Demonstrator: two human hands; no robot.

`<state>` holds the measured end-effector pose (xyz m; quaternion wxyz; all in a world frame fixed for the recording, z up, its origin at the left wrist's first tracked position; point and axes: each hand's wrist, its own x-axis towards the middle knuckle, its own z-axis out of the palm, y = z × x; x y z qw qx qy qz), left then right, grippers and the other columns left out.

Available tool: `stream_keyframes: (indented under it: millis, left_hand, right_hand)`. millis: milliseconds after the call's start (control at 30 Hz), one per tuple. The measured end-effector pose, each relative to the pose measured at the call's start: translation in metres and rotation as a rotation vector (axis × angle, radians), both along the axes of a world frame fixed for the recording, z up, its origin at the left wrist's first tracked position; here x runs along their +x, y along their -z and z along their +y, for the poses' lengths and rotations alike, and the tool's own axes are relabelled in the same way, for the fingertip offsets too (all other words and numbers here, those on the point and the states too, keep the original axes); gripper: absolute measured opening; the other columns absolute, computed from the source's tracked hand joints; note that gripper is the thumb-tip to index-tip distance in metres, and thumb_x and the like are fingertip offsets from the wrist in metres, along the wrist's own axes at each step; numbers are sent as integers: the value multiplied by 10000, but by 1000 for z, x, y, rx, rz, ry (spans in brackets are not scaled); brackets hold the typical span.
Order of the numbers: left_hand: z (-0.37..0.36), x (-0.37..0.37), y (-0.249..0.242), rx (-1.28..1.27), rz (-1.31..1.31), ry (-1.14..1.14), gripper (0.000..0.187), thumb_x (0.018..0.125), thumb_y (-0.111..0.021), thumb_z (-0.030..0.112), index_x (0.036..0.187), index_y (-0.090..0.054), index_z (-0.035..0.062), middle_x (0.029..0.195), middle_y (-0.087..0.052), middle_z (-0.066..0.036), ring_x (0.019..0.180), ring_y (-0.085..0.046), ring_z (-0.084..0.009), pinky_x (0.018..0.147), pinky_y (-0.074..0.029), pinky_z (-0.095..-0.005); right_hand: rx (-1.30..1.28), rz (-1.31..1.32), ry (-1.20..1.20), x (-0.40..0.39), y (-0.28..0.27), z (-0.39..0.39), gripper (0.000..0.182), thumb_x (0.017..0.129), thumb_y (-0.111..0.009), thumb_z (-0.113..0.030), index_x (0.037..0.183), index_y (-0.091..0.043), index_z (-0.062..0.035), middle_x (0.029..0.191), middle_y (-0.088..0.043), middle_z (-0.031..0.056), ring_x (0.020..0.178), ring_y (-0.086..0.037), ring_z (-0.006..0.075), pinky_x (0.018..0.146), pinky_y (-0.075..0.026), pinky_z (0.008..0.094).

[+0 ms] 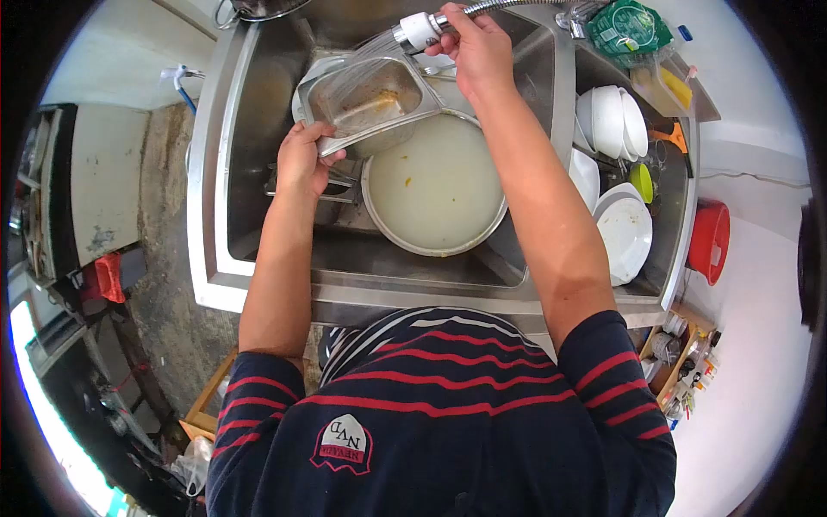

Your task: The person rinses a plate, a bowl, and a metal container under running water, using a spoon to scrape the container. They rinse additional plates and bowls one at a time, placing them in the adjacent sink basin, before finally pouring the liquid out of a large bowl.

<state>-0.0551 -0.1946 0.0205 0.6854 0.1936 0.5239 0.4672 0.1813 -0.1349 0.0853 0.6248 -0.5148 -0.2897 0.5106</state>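
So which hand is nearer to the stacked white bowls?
Right. The right hand, on the spray head, is to the left of the stacked white bowls; the left hand, gripping the metal pan, is farther left.

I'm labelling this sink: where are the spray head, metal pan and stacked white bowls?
Spray head [419, 32]: head view, on its white section.
Metal pan [366, 102]: head view, on its inside.
Stacked white bowls [606, 121]: head view, on an outer wall.

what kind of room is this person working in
Probably a kitchen, perhaps a commercial one: there's a deep metal sink, a spray nozzle rinsing a metal pan, and white bowls beside it.
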Motion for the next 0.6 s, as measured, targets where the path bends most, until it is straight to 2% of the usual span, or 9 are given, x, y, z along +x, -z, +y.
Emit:
stream_keyframes:
  millis: [200,533,600]
  left_hand:
    - [0,1,3,-16,-17,16,134,816,-553,11,947,-530,-4,820,-583,-86,621,-601,-170,442,-555,-273]
    - [-2,3,-5,-11,-24,28,126,813,-562,0,934,-530,12,802,-582,-78,592,-598,-161,438,-551,-266]
    - [-3,4,-7,-15,24,53,36,853,-532,54,889,-533,55,776,-557,-42,591,-564,-144,438,-503,-254]
  right_hand:
    - [-19,70,-49,5,2,-4,204,910,-627,-201,818,-562,-30,603,-517,39,467,-535,156,420,-445,276]
    - [-46,42,-11,4,2,-6,207,910,-623,-202,821,-566,-25,600,-513,38,463,-533,156,413,-446,270]
    - [-40,43,-26,3,2,-6,207,911,-621,-200,821,-566,-23,596,-508,38,466,-537,157,411,-443,271]
